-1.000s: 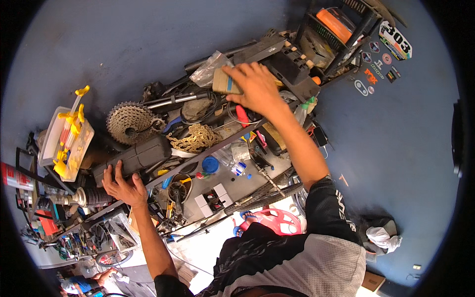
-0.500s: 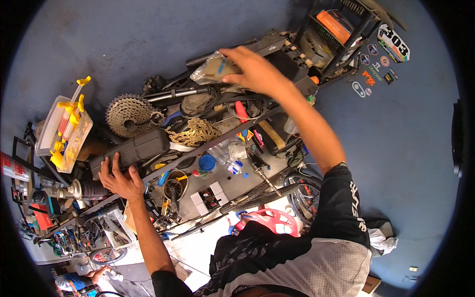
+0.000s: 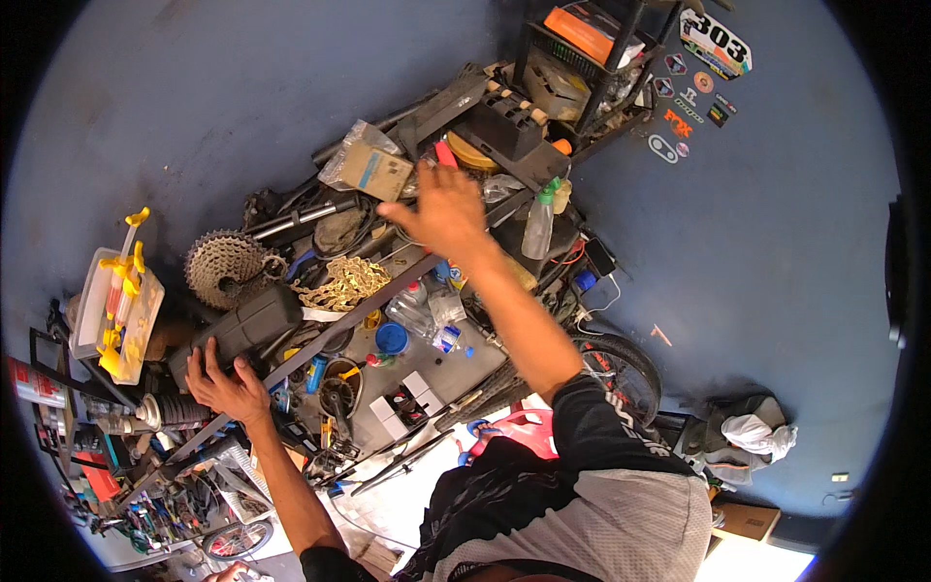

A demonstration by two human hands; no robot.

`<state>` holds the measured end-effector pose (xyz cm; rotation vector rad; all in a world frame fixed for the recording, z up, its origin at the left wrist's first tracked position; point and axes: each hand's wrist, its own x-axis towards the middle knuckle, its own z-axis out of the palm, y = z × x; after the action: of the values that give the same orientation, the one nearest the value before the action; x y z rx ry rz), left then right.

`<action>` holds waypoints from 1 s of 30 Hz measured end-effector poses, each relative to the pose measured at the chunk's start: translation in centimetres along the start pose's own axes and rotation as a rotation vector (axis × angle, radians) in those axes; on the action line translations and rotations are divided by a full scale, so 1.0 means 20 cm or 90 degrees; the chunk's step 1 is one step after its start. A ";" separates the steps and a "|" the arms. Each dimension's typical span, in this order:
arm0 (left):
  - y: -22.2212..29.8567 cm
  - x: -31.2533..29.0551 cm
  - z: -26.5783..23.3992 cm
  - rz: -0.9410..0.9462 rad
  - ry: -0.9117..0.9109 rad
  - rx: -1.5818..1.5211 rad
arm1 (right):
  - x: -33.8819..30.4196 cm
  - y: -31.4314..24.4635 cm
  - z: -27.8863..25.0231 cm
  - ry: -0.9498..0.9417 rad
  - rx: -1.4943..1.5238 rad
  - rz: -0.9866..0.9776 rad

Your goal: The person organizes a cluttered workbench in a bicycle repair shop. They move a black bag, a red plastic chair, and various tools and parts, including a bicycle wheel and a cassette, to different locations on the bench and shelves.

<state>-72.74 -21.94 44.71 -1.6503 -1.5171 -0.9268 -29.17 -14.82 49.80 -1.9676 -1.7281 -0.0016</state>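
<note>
My left hand (image 3: 228, 388) rests with spread fingers against the near side of a long black case (image 3: 252, 325) on the left of the cluttered upper shelf. My right hand (image 3: 444, 209) reaches over the shelf's middle, its thumb stuck out to the left and fingers apart. Just beyond those fingertips shows a red piece (image 3: 445, 153); whether they touch is unclear. Left of the thumb lies a clear plastic bag with a tan cardboard packet (image 3: 378, 173). A gold chain (image 3: 344, 284) and a large bike cassette (image 3: 225, 270) lie between my two hands.
Below the shelf edge, a bench holds a blue round lid (image 3: 391, 339), a clear bottle (image 3: 410, 312) and a white box (image 3: 407, 404). A spray bottle (image 3: 538, 223) stands right of my right forearm. An open plastic box with yellow pieces (image 3: 118, 315) is far left.
My right hand has drawn back from the plastic bag toward the right, uncovering the cardboard packet. The left hand stays at the black case. The whole view has shifted.
</note>
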 end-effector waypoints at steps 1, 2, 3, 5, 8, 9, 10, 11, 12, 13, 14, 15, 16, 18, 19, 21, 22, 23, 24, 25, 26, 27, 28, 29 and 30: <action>0.00 0.00 0.00 -0.001 -0.001 0.005 | -0.01 -0.07 0.07 0.036 0.026 0.007; 0.00 0.00 0.00 0.000 -0.003 0.004 | -0.01 -0.14 0.12 0.071 0.053 0.015; 0.01 0.01 0.00 0.000 -0.002 0.003 | 0.00 -0.19 0.16 0.085 0.086 0.007; 0.01 0.01 -0.01 -0.002 -0.002 0.008 | 0.02 -0.29 0.23 0.109 0.157 -0.013; -0.02 -0.01 -0.01 -0.007 -0.009 0.014 | 0.00 -0.51 0.24 0.032 0.235 -0.052; -0.03 -0.01 -0.01 -0.005 -0.008 0.009 | 0.01 -0.55 0.24 0.016 0.263 -0.047; -0.03 -0.01 0.00 -0.003 -0.007 0.004 | 0.02 -0.57 0.24 0.037 0.269 -0.040; -0.02 -0.01 -0.01 -0.006 -0.009 0.004 | 0.04 -0.59 0.26 0.057 0.272 -0.033; 0.00 0.00 0.00 -0.009 -0.011 0.003 | 0.06 -0.60 0.28 0.077 0.276 -0.025; 0.01 0.01 0.00 -0.010 -0.013 0.002 | 0.07 -0.60 0.30 0.106 0.308 -0.043; 0.01 0.01 0.00 -0.009 -0.010 0.000 | 0.08 -0.60 0.30 0.091 0.313 -0.055; 0.00 0.01 0.01 -0.006 -0.007 -0.004 | 0.10 -0.59 0.30 0.077 0.318 -0.065; 0.01 0.02 0.02 -0.003 -0.004 -0.009 | 0.11 -0.57 0.30 0.064 0.322 -0.075; -0.01 0.00 0.00 -0.007 -0.007 0.000 | 0.08 -0.52 0.24 0.052 0.268 -0.077; -0.03 -0.01 -0.01 -0.010 -0.009 0.007 | 0.06 -0.46 0.19 0.017 0.261 -0.090; -0.03 -0.02 -0.01 -0.013 -0.012 0.016 | -0.01 -0.34 0.00 0.056 0.258 -0.064; -0.03 -0.02 -0.01 -0.014 -0.012 0.020 | -0.04 -0.29 -0.09 0.128 0.266 -0.024; -0.02 -0.02 -0.01 -0.014 -0.011 0.017 | -0.03 -0.21 -0.11 0.145 0.207 0.018; -0.01 -0.01 0.00 -0.013 -0.011 0.016 | -0.01 -0.14 -0.11 0.163 0.150 0.062; -0.01 -0.01 -0.01 -0.012 -0.011 0.016 | 0.00 -0.10 -0.10 0.128 0.099 0.077; 0.00 0.00 0.00 -0.011 -0.012 0.018 | 0.03 -0.07 -0.04 0.121 0.075 0.063; 0.00 0.00 0.00 -0.009 -0.012 0.019 | 0.06 -0.05 0.01 0.114 0.051 0.049; 0.00 0.00 0.01 -0.008 -0.011 0.020 | 0.09 -0.03 0.06 0.108 0.027 0.035; 0.00 0.00 0.01 -0.004 -0.010 0.021 | 0.11 -0.06 0.03 0.014 0.065 0.063; 0.00 0.00 0.01 -0.006 -0.012 0.020 | 0.13 -0.09 0.06 0.017 0.062 0.082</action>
<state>-72.69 -21.81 44.71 -1.6347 -1.5461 -0.8909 -30.79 -11.92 50.36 -1.9944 -1.5524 0.1002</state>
